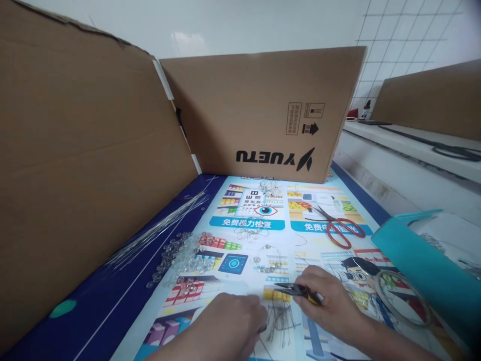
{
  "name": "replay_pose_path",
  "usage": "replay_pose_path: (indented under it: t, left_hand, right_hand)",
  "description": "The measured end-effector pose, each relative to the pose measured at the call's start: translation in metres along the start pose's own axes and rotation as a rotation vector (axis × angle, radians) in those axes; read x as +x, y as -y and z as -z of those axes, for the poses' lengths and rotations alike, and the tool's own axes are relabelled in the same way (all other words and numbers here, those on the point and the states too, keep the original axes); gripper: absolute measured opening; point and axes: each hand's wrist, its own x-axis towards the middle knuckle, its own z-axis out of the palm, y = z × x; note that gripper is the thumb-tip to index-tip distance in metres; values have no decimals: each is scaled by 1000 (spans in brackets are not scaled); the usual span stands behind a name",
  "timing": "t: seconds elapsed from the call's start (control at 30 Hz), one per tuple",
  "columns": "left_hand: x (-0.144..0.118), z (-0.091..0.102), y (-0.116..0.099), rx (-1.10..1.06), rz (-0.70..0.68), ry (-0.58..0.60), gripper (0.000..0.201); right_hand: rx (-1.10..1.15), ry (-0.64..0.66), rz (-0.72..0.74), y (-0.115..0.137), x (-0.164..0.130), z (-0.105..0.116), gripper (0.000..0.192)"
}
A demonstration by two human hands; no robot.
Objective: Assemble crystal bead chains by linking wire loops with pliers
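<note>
I am looking down at a table covered by a bright printed poster (263,240), walled in by upright sheets of brown cardboard (259,115) on the left and at the back.

My right hand (330,298) comes in from the lower right, forearm angled toward the middle of the table, knuckles up and wrist low. Its fingers are curled tight around a pair of small black pliers (295,289) with a yellow grip, whose tip points left toward my other hand. I cannot tell whether the tip of the pliers is pinching anything.

My left hand (231,326) rises from the bottom edge, back of the hand facing up, fingers bent downward and drawn together over a loose pile of thin wire pieces (280,321) that lies on the poster between my two hands. The fingertips are hidden beneath the hand, so I cannot tell whether they grip a wire.

Further left, a scatter of clear glass beads (180,258) spreads over the poster, and beside it a bundle of long straight wires (158,230) lies on the dark blue margin. Small finished wire-and-bead loops (266,258) sit beyond my hands. Red-handled scissors (340,225) rest farther back on the right. A roll of clear tape (404,298) lies near my right wrist, just beside a teal box (421,265).
</note>
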Motion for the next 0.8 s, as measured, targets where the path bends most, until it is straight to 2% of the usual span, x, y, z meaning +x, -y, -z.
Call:
replay_pose_path:
  t: [0.07,0.23,0.53,0.63,0.8]
  left_hand:
    - [2,-6,-1,40,-53,11,15]
    - [6,-17,-3,186,-127,-64,18]
    - [-4,-4,-2,287,-263,-80,23]
    - [-7,0,3,236,-233,-92,21]
    - [-7,-1,14,-11,-137,-146,16]
  right_hand:
    - [9,4,1,0,0,0,12]
    - [8,9,-2,-2,-1,-1,11]
    - [19,9,28,-3,-2,-2,15]
    - [39,12,53,-4,-2,-2,17]
    - [21,12,95,-1,-2,-1,18]
